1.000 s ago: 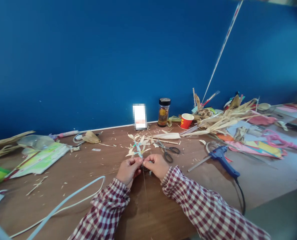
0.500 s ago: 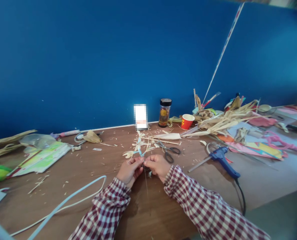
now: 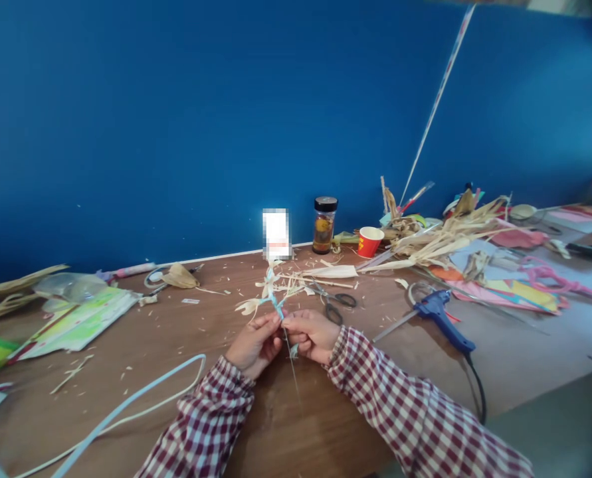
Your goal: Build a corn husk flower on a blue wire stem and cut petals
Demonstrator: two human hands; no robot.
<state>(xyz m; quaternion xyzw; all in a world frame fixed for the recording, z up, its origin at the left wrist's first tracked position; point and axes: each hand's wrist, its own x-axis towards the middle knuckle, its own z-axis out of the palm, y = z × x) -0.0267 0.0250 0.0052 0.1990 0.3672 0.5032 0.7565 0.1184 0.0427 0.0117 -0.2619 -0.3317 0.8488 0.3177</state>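
My left hand [image 3: 254,342] and my right hand [image 3: 309,334] meet over the brown table [image 3: 186,345], fingers pinched together on a thin stem wrapped in light blue tape [image 3: 276,307]. Pale dried husk leaves [image 3: 256,302] branch off the stem's upper end, which tilts up and away from me. A thin wire [image 3: 292,365] hangs down from the pinch toward me. Both sleeves are red-and-white check.
Scissors [image 3: 336,303] lie just beyond my right hand, a blue glue gun [image 3: 442,318] with black cord to the right. A jar [image 3: 324,225], a red paper cup [image 3: 369,241] and heaped husks [image 3: 440,242] stand farther back. A pale blue cable [image 3: 141,392] loops at left. Husk scraps litter the table.
The taped stem with its husk leaves has swung upright and leftward between my fingers, and both hands have shifted slightly toward me.
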